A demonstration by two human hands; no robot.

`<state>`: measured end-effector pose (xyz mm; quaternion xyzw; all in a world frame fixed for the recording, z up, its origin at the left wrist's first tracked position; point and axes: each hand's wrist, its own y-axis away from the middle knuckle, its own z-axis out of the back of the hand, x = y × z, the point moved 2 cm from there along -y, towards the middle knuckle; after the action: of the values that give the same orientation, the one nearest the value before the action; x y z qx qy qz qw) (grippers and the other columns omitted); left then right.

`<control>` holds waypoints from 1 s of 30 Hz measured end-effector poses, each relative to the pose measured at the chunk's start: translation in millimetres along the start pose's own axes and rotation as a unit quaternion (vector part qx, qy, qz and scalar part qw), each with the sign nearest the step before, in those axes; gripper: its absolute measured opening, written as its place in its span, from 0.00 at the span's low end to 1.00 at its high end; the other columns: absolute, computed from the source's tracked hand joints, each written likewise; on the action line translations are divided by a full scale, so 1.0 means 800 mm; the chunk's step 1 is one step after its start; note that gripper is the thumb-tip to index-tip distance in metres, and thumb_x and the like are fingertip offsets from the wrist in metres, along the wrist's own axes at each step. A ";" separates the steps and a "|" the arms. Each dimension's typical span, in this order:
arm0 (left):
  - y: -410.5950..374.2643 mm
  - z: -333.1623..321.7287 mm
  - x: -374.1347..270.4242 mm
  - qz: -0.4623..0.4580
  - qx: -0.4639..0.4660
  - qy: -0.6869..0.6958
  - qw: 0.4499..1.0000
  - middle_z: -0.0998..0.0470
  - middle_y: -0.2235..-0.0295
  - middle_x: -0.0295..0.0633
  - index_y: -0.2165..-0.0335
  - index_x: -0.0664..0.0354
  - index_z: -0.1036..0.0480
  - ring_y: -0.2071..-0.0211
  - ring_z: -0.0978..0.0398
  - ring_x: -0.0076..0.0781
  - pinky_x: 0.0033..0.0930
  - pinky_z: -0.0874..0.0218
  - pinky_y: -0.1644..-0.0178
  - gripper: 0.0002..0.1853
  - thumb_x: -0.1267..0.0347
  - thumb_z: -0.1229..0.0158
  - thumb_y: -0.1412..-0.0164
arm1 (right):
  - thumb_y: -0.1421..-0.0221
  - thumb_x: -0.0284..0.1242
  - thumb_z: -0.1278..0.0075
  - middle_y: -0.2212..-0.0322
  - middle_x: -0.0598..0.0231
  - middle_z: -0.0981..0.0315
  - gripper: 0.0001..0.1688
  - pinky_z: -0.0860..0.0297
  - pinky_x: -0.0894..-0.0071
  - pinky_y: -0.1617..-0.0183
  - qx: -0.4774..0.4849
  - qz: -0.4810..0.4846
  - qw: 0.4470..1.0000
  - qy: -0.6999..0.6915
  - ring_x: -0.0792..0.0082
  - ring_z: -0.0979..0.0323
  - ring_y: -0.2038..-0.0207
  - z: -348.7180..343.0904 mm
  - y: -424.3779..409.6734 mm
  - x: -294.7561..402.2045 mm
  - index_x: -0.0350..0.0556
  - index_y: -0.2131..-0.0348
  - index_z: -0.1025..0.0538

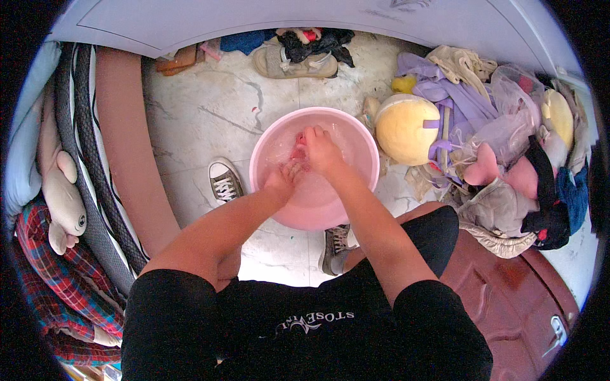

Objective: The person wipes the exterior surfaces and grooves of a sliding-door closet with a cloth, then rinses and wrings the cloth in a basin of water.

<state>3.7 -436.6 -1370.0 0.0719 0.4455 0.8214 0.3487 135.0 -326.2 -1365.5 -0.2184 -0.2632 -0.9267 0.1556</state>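
A round pink plastic basin (314, 216) stands on the floor between my feet, with water in it. Both my hands are inside the basin, close together. My left hand (283, 181) is low on the left, against a small wet red and pale cloth (299, 152). From the upper right, my right hand (321, 147) has its fingers curled over the same cloth. The cloth is bunched between the two hands, and its shape is partly hidden by the fingers. Which fingertips grip it under my left hand is hard to see.
Right of the basin lie a round yellow plush (407, 129) and a heap of clothes (505, 205), beside a dark red case (505, 295). Sandals (274, 64) lie beyond the basin. A mattress (90, 143) edge and brown bed frame (126, 143) run along the left.
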 end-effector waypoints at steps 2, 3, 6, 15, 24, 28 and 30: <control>0.000 -0.006 0.016 0.012 -0.006 -0.002 1.000 0.50 0.23 0.42 0.27 0.54 0.43 0.23 0.54 0.46 0.61 0.51 0.29 0.36 0.63 0.50 0.29 | 0.36 0.35 0.45 0.50 0.41 0.29 0.21 0.28 0.40 0.46 -0.016 -0.008 1.000 -0.013 0.39 0.28 0.48 -0.012 0.023 0.017 0.42 0.49 0.28; -0.002 -0.005 0.021 -0.010 0.022 -0.004 1.000 0.49 0.24 0.43 0.27 0.54 0.43 0.24 0.52 0.47 0.60 0.49 0.29 0.37 0.63 0.48 0.30 | 0.36 0.36 0.44 0.50 0.42 0.28 0.22 0.28 0.39 0.46 -0.052 0.004 0.999 0.000 0.39 0.28 0.48 -0.024 0.035 0.022 0.42 0.49 0.28; -0.002 -0.001 0.030 -0.050 0.051 0.020 0.997 0.50 0.24 0.43 0.27 0.55 0.44 0.24 0.53 0.49 0.59 0.47 0.30 0.40 0.61 0.45 0.32 | 0.37 0.39 0.43 0.54 0.45 0.26 0.25 0.30 0.38 0.46 -0.147 0.045 0.988 0.022 0.40 0.27 0.51 -0.070 0.047 0.012 0.42 0.48 0.28; 0.012 0.045 0.014 0.028 0.067 0.095 0.993 0.44 0.26 0.53 0.30 0.62 0.38 0.25 0.48 0.55 0.54 0.35 0.35 0.39 0.58 0.43 0.35 | 0.31 0.39 0.46 0.54 0.38 0.23 0.21 0.27 0.46 0.48 0.102 -0.181 0.931 -0.301 0.40 0.23 0.53 0.054 -0.004 0.029 0.39 0.53 0.29; -0.034 0.026 -0.012 0.008 -0.064 0.694 0.717 0.21 0.50 0.54 0.45 0.61 0.26 0.50 0.20 0.47 0.51 0.28 0.47 0.33 0.46 0.61 0.25 | 0.35 0.35 0.47 0.72 0.53 0.21 0.16 0.26 0.56 0.63 0.101 -0.113 0.952 -0.266 0.60 0.22 0.71 0.119 0.115 -0.017 0.37 0.61 0.27; 0.000 0.090 -0.038 0.020 0.022 0.926 0.376 0.20 0.65 0.47 0.54 0.56 0.23 0.65 0.19 0.43 0.48 0.24 0.59 0.32 0.44 0.65 0.24 | 0.36 0.32 0.49 0.72 0.56 0.22 0.13 0.27 0.58 0.65 0.173 -0.121 0.916 -0.341 0.62 0.23 0.74 0.097 0.133 0.005 0.37 0.63 0.27; 0.000 0.084 -0.040 0.019 0.024 0.938 0.346 0.22 0.68 0.45 0.57 0.55 0.24 0.70 0.20 0.41 0.47 0.24 0.65 0.29 0.46 0.64 0.23 | 0.38 0.30 0.50 0.72 0.56 0.22 0.12 0.26 0.58 0.64 0.201 -0.101 0.903 -0.366 0.62 0.23 0.72 0.093 0.138 0.025 0.37 0.62 0.26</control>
<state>56.2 -411.2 -1323.7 -0.7284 0.4994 0.3480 -0.3146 186.4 -378.1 -1252.0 -0.4783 -0.5029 -0.7199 -0.0056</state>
